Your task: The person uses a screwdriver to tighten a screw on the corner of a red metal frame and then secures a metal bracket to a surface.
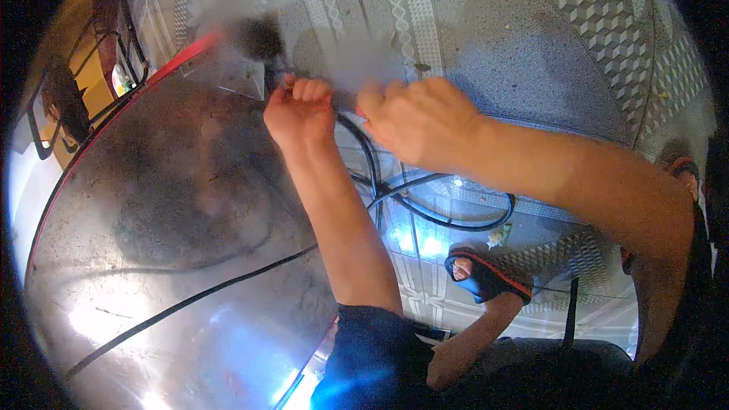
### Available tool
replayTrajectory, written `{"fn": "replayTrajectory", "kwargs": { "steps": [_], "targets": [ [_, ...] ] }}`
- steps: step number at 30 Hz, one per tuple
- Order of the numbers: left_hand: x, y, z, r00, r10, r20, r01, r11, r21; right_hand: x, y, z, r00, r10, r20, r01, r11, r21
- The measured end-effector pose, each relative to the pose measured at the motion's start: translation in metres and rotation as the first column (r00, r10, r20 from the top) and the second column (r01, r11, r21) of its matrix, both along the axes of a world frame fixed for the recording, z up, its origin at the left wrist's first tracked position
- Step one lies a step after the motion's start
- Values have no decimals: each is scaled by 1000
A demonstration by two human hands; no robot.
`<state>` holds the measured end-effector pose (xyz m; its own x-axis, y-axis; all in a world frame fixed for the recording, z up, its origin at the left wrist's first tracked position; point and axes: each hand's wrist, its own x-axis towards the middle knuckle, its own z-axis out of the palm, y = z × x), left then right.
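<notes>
My left hand (302, 112) is closed with curled fingers over the far edge of a shiny round metal tabletop (175, 197). To its right my right hand (418, 123) is closed too, held a short gap away. A bit of red shows at the right hand's fingertips. What either hand grips is hidden. A black cable (370, 156) runs down from the gap between them; I cannot tell whether a hand holds it. Just beyond the left hand are a pale, angular plate (244, 80) and a dark, blurred round shape (260, 38).
Black cable (463, 225) loops on the patterned tile floor (524, 76), and a length crosses the metal top. Red edging (178, 58) follows the tabletop's rim. A black-framed chair (91, 68) stands at left. A sandalled foot (486, 277) and a crumpled wrapper (499, 235) are below.
</notes>
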<state>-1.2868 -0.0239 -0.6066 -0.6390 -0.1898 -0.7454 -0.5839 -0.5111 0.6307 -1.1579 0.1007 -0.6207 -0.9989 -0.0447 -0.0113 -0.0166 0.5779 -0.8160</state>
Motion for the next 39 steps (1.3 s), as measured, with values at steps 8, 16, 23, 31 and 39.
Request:
{"fn": "replayTrajectory", "kwargs": {
  "steps": [8, 16, 23, 31, 39],
  "targets": [
    [8, -28, -17, 974, -19, -225, 163, 750, 641, -11, -3, -15, 703, 466, 537, 553, 117, -825],
    [79, 18, 8, 927, -358, -113, 355, 934, -46, -9, 6, 5, 994, 21, 105, -24, 999, 27],
    [69, -8, 2, 831, -543, -124, 551, 834, 38, -11, 11, -6, 956, -42, 292, 152, 919, -365],
    [84, -9, -2, 827, -518, -219, 539, 841, 47, 2, 14, -8, 603, 446, 662, 528, 399, -750],
    [78, -23, -14, 783, -538, -313, 598, 789, 140, 10, -8, 1, 952, -86, 295, 177, 938, -299]
  ]
}}
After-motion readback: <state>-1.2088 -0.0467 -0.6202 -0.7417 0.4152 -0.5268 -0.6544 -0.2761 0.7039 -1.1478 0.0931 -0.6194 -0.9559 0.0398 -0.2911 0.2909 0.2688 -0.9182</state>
